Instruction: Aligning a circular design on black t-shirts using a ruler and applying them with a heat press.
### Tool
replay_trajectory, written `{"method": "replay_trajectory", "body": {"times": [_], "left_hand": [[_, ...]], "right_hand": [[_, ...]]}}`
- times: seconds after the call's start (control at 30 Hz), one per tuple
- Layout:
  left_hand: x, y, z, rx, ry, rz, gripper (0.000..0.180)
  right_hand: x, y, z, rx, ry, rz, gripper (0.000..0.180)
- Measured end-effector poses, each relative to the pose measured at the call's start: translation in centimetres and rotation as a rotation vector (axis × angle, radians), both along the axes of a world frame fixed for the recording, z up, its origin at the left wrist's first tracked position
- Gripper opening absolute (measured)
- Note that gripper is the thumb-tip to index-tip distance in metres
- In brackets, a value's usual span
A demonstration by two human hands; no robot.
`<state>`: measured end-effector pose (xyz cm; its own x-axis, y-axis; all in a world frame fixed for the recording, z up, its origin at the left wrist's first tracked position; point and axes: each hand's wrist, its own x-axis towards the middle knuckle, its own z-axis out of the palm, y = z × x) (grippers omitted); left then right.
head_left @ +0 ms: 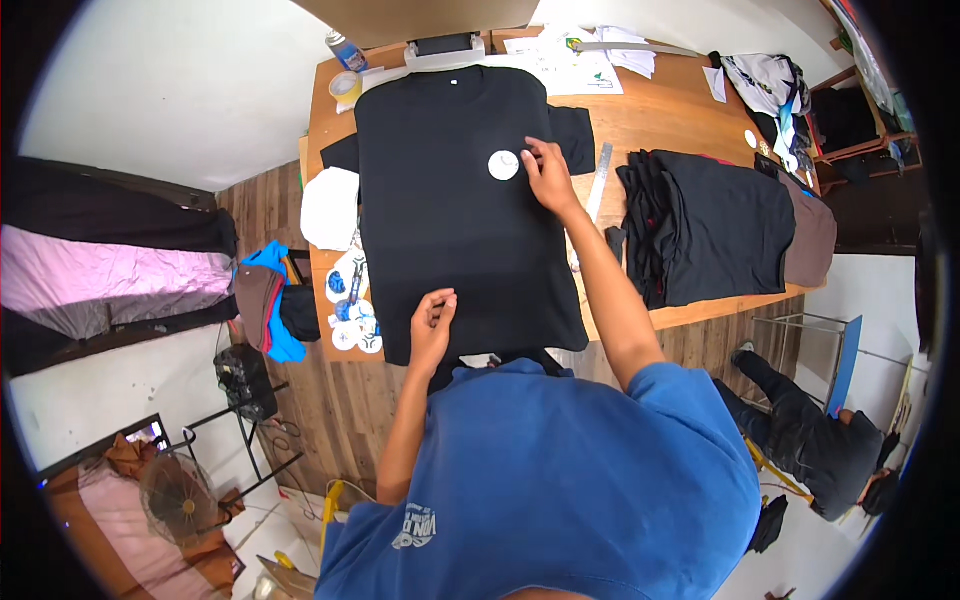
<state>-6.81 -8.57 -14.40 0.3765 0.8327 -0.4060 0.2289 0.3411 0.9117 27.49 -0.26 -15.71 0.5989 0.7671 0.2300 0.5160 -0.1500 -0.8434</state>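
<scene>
A black T-shirt lies spread flat, its neckline at the far end. On the right side of its chest is a small round white patch with a faint grey design. My right hand is just right of this patch, fingers bent and apart, with nothing seen in them. Whether a fingertip touches the patch's edge, I cannot tell. My left hand is over the lower part of the shirt, its fingers curled in with thumb and forefinger close together. Anything inside that curl is hidden.
Right of the shirt lie a metal ruler and a stack of folded black shirts. Several round cut-outs sit at the left table edge. A tape roll and spray can stand far left. Another person is at right.
</scene>
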Motion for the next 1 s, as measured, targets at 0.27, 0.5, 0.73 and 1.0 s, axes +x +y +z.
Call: {"method": "replay_trajectory", "body": {"times": [0.27, 0.5, 0.73, 1.0], "left_hand": [[-0.1, -1.4, -1.6, 0.074, 0.119, -0.029, 0.026], [0.2, -2.7, -1.4, 0.187, 0.171, -0.043, 0.027], [-1.2, -4.1, -1.5, 0.033, 0.202, -0.046, 0.025], [-1.8, -2.8, -1.8, 0.067, 0.238, 0.011, 0.026]], "right_hand": [[-5.2, -4.5, -1.2, -0.257, -0.256, -0.100, 0.032], [-5.0, -3.1, -1.8, -0.348, -0.509, 0.124, 0.041], [-1.5, -1.9, -2.9, -0.362, -0.563, 0.125, 0.039], [-0.4, 0.1, -3.6, -0.290, -0.488, 0.007, 0.036]]}}
